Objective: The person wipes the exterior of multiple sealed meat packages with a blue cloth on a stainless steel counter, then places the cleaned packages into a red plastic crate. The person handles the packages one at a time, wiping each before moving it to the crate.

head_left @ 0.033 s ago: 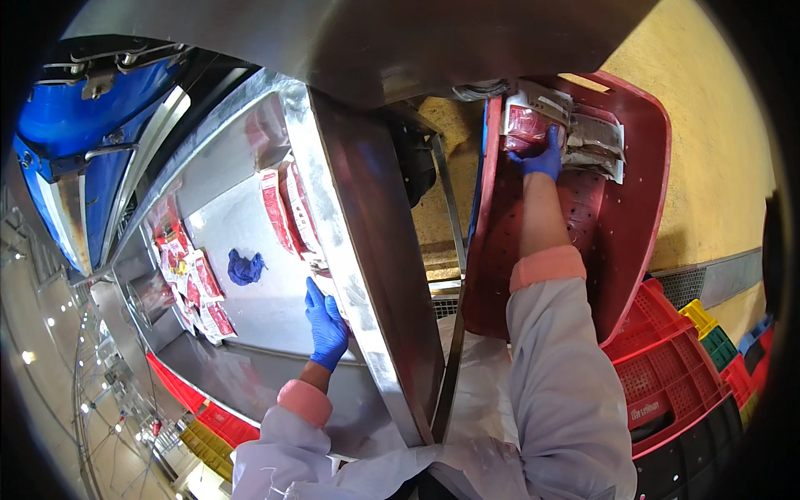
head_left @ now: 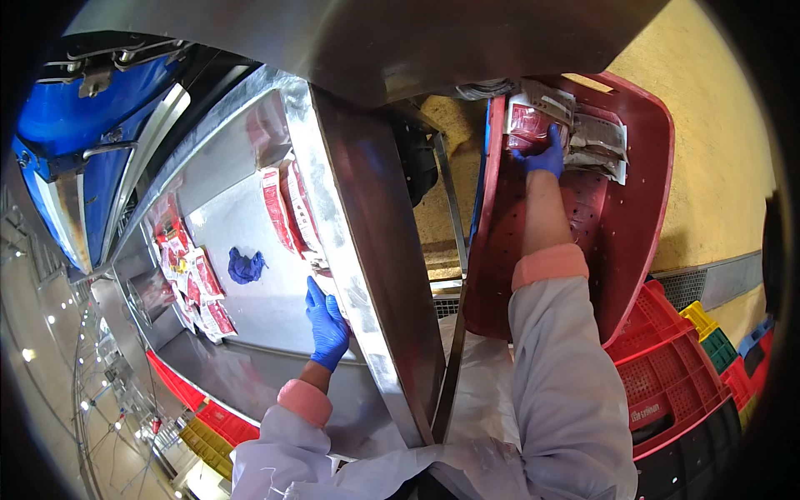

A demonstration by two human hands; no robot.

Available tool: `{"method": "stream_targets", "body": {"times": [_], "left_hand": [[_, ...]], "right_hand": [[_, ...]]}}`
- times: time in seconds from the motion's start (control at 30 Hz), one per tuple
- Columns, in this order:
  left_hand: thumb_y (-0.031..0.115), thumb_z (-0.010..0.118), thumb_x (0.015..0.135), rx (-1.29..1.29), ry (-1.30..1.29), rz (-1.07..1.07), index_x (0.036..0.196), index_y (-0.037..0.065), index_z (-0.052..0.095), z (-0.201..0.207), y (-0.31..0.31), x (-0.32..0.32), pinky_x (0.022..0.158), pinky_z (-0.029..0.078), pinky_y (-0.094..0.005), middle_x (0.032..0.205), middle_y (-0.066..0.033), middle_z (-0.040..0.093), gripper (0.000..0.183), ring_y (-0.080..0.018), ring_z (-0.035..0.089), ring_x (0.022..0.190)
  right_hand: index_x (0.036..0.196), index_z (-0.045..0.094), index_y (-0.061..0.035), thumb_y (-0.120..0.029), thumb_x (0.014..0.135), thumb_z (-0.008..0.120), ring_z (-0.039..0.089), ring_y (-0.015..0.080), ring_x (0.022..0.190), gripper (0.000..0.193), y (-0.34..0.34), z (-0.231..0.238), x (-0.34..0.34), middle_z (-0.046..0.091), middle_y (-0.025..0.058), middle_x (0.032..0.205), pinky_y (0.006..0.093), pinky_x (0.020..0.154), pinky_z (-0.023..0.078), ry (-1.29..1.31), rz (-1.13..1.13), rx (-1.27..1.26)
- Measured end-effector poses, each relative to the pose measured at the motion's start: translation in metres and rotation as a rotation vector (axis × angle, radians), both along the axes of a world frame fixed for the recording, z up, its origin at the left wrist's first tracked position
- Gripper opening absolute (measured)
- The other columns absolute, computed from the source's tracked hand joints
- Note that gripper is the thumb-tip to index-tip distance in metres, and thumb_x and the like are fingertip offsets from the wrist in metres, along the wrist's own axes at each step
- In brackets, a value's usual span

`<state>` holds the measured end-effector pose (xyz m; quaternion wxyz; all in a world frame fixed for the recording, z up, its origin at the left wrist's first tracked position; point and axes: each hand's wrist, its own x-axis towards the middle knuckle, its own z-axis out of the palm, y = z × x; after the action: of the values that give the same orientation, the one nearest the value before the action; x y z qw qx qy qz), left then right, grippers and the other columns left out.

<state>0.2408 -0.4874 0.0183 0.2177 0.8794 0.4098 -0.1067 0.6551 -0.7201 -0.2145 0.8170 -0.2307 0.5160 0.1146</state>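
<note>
Inside the red perforated plastic crate (head_left: 650, 192), my blue-gloved right hand (head_left: 543, 154) grips a clear plastic packet with dark red contents and a pale label (head_left: 527, 121), thumb and fingers at its near end. Further packets (head_left: 597, 142) lie just right of it. My blue-gloved left hand (head_left: 327, 323) rests in the steel trough (head_left: 242, 167), against the side wall, fingers stretched out and nothing visibly held. Beyond its fingertips, several red and white packets (head_left: 287, 208) lean along that wall. Part of the left palm's underside is hidden.
A crumpled dark blue glove-like piece (head_left: 246, 266) lies in the trough, with more red and white packets (head_left: 196, 287) at its left end. A steel panel (head_left: 350, 42) overhangs the far side. Stacked red crates (head_left: 667, 367) stand at lower right. Blue machinery (head_left: 92, 125) is at upper left.
</note>
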Motion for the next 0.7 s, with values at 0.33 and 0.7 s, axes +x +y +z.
{"method": "stream_targets", "body": {"times": [0.33,0.7], "left_hand": [[0.026,0.035,0.099,0.030,-0.031,-0.017,0.144,-0.007,0.015,-0.013,0.001,0.009,0.103,0.028,-0.0467,0.139,-0.0318,0.031,0.060,-0.0455,0.039,0.119],[0.023,0.038,0.098,0.032,-0.041,-0.016,0.144,-0.007,0.015,-0.016,0.002,0.011,0.101,0.030,-0.0479,0.138,-0.0319,0.032,0.060,-0.0465,0.040,0.115]], "right_hand": [[0.091,0.067,-0.0080,-0.009,0.074,0.072,0.062,0.0275,0.067,0.017,-0.030,-0.040,0.025,0.067,0.0097,0.086,0.0350,0.059,0.049,-0.256,0.025,-0.126],[0.105,0.064,-0.0038,-0.004,0.073,0.075,0.062,0.0268,0.094,0.034,-0.039,0.005,0.063,0.065,0.0107,0.102,0.0433,0.081,0.051,-0.146,0.231,-0.289]]}}
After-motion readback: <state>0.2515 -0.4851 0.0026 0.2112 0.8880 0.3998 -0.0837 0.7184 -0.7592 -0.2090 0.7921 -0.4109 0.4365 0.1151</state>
